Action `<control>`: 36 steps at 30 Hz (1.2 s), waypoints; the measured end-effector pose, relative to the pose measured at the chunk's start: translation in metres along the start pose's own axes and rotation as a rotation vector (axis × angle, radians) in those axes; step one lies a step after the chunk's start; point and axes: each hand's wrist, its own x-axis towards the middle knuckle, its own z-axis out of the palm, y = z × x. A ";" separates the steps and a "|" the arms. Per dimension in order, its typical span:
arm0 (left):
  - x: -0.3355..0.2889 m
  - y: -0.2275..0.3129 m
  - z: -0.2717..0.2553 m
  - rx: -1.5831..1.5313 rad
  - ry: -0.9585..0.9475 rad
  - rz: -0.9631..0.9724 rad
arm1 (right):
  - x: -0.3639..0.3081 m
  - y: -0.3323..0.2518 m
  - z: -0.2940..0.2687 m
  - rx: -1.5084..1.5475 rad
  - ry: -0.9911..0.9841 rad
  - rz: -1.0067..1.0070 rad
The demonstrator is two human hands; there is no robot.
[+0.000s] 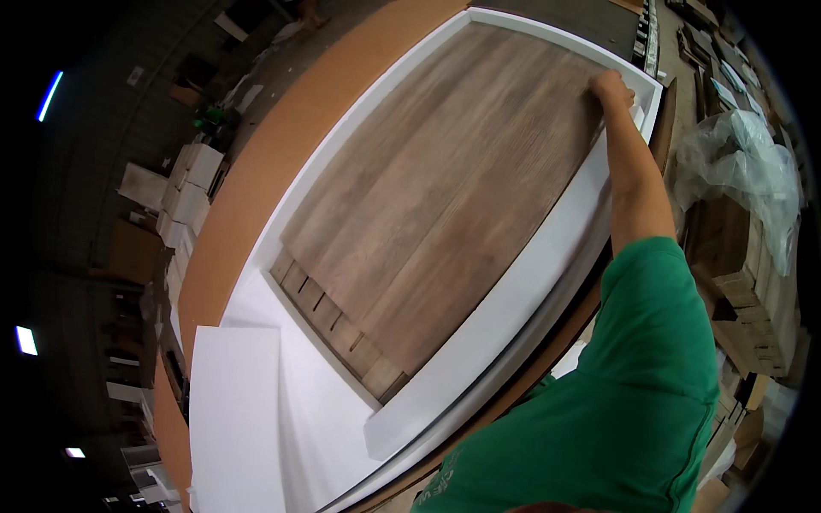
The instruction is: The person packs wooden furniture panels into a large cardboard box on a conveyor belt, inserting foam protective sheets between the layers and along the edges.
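My right hand (611,89) reaches to the far right corner of a long open carton with white inner walls (338,120). Its fingers are curled down by the corner of a brown wood-grain panel (445,179); what they grip, if anything, is hidden. The panel lies flat inside the carton, with slotted wood pieces (325,308) showing at its near end. Along the panel's right edge runs a white foam strip (505,299), its far end close to my hand. My left hand is out of view.
A white foam sheet (235,410) leans at the carton's near left end. Brown cardboard (248,197) flares along the left side. To the right are clear plastic wrap (740,162) and stacked boards (748,299). White boxes (192,179) stand on the left.
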 end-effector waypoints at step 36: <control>0.019 -0.082 -0.089 0.065 0.144 0.224 | -0.274 0.040 -0.077 -0.684 -0.568 -1.383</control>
